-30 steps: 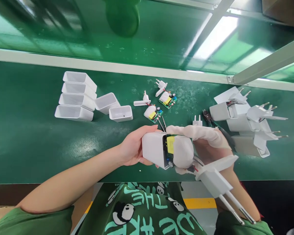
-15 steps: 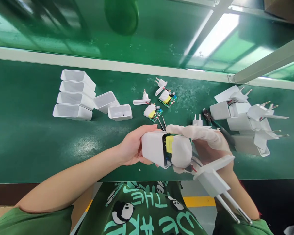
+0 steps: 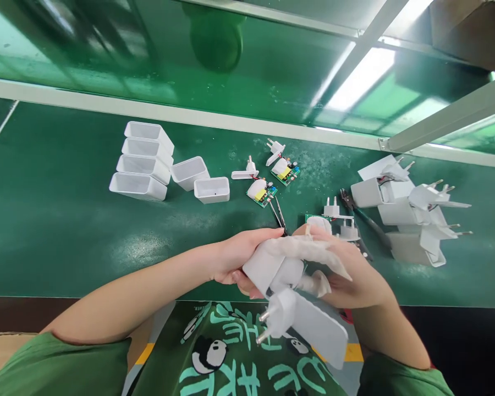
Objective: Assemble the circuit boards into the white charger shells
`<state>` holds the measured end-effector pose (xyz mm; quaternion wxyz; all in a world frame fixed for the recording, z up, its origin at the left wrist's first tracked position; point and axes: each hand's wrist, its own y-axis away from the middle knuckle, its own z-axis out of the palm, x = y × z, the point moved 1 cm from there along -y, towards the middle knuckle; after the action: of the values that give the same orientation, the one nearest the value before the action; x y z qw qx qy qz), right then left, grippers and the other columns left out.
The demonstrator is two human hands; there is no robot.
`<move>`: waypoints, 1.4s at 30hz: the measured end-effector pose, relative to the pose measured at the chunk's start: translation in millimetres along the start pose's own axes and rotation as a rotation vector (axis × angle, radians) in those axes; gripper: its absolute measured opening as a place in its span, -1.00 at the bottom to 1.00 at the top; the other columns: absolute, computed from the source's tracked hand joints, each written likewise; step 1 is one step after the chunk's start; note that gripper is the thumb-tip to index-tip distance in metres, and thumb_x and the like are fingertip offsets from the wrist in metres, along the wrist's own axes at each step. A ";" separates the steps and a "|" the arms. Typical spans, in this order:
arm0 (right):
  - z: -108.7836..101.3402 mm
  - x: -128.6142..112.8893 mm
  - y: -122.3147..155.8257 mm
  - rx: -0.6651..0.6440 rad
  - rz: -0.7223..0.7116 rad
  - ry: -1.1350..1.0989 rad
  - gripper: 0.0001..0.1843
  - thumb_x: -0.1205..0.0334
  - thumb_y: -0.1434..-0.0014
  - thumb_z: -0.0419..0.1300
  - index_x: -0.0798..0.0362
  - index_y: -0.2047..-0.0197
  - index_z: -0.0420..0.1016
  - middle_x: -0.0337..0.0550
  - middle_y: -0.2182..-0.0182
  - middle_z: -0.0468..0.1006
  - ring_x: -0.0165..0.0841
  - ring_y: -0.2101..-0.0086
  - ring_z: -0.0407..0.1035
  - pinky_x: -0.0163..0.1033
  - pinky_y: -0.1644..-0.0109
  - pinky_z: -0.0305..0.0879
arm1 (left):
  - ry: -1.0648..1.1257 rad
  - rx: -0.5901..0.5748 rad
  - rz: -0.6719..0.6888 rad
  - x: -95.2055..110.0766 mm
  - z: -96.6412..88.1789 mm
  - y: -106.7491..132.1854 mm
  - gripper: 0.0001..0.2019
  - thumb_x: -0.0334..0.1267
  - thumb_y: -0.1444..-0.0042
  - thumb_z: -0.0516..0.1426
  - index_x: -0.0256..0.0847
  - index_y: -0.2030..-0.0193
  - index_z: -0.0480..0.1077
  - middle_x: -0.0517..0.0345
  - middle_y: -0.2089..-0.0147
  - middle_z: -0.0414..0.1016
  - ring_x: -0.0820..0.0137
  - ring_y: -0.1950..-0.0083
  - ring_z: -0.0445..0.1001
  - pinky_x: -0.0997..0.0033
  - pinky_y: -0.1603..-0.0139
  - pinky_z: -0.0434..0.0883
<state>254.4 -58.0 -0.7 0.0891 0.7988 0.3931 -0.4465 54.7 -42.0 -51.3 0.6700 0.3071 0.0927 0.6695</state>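
Observation:
My left hand is closed round a white plastic charger housing just above the table's front edge. A circuit board with a white-wrapped part sits partly inside the housing's open end. White covers sheathe some fingers of my right hand, which are closed over that board and the housing's edge; the fingertips are partly hidden. From the board hangs a white two-pin plug cap, its flat plate tilted down to the right and its pins pointing left. The tips of a pair of tweezers show behind my left thumb.
Several open white housings stand at the left. Two circuit boards with plugs lie mid-table; more plugs lie behind my right hand. Cutting pliers rest beside several housings with plugs. A pale rail runs along the back.
The plug cap has swung left and turned, so its pins now point left instead of down to the right. My right hand has shifted over the housing, covering more of the board.

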 end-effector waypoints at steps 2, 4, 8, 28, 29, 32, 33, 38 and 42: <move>6.2 -4.7 -0.5 0.051 0.004 0.054 -0.77 0.30 -0.23 0.25 -0.12 0.05 0.43 -0.15 0.32 0.53 -0.23 0.30 0.41 -0.12 0.25 0.45 | -0.314 0.139 0.031 10.0 2.6 13.9 -0.28 0.24 -0.35 -0.21 -0.31 0.41 0.48 0.04 0.59 0.39 0.48 0.70 0.15 0.50 0.75 0.00; 18.6 -6.2 1.8 0.184 0.059 0.135 -0.66 0.35 -0.20 0.24 -0.10 -0.03 0.40 -0.10 0.23 0.55 -0.19 0.22 0.44 -0.07 0.16 0.47 | -0.670 0.420 0.355 25.3 8.6 36.7 -0.36 0.20 -0.39 -0.17 -0.27 0.26 0.50 0.02 0.35 0.53 0.40 0.43 0.41 0.46 0.46 0.36; 55.5 1.2 6.1 0.460 0.187 0.320 -0.54 0.42 -0.19 0.17 -0.07 -0.14 0.31 -0.12 0.24 0.58 -0.19 0.24 0.49 -0.04 0.08 0.50 | -1.261 0.681 1.041 40.5 29.7 74.1 -0.57 0.11 -0.36 0.02 -0.21 -0.03 0.44 -0.01 -0.01 0.51 0.27 0.00 0.44 0.25 -0.09 0.41; 87.1 11.9 9.8 0.622 0.186 0.347 -0.58 0.45 -0.19 0.08 -0.08 -0.09 0.27 -0.23 0.36 0.49 -0.25 0.36 0.42 -0.05 0.05 0.51 | -2.185 0.431 1.685 -6.5 -17.1 62.2 -0.75 -0.59 -0.11 0.27 -0.25 0.11 0.61 0.00 0.24 0.67 0.19 0.18 0.68 0.30 0.23 0.74; 87.4 12.4 10.2 0.622 0.188 0.347 -0.57 0.45 -0.18 0.09 -0.08 -0.10 0.28 -0.21 0.33 0.50 -0.25 0.33 0.43 -0.05 0.05 0.50 | -2.208 0.435 1.688 -5.9 -16.7 61.0 -0.78 -0.57 -0.12 0.27 -0.29 0.12 0.61 -0.02 0.24 0.67 0.19 0.17 0.68 0.29 0.19 0.73; 89.6 14.4 11.4 0.613 0.202 0.340 -0.48 0.47 -0.17 0.11 -0.06 -0.17 0.28 -0.18 0.29 0.52 -0.22 0.26 0.43 -0.08 0.07 0.49 | -2.235 0.422 1.668 -4.5 -17.0 58.3 -0.84 -0.53 -0.19 0.22 -0.41 0.11 0.59 -0.11 0.21 0.66 0.18 0.11 0.67 0.28 0.09 0.72; 90.4 15.2 12.0 0.612 0.205 0.332 -0.45 0.48 -0.17 0.12 -0.06 -0.20 0.27 -0.18 0.29 0.51 -0.22 0.26 0.41 -0.09 0.09 0.49 | -2.235 0.431 1.653 -4.1 -17.3 57.7 -0.84 -0.52 -0.23 0.19 -0.42 0.10 0.58 -0.11 0.21 0.66 0.18 0.10 0.66 0.28 0.06 0.71; 93.1 17.0 16.5 0.565 0.171 0.360 -0.49 0.53 -0.17 0.13 0.00 -0.16 0.31 -0.10 0.25 0.47 -0.22 0.24 0.33 -0.11 0.16 0.45 | -2.227 0.465 1.673 -2.8 -18.7 54.0 -0.79 -0.50 -0.32 0.07 -0.41 0.12 0.55 -0.07 0.20 0.65 0.23 0.09 0.66 0.28 0.05 0.70; 92.3 13.5 17.8 0.442 0.113 0.528 -0.68 0.59 -0.15 0.18 0.04 0.08 0.41 0.08 0.03 0.39 -0.23 0.20 0.25 -0.11 0.17 0.39 | -2.125 0.461 1.699 -4.7 -22.0 51.5 -0.88 -0.45 -0.27 0.18 -0.39 0.10 0.54 -0.04 0.19 0.64 0.26 0.08 0.64 0.29 0.04 0.69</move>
<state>211.6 -108.1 -69.1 -0.1662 0.9072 0.2519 -0.2931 -0.7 -44.6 -42.5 -0.2579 0.7303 -0.5649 0.2846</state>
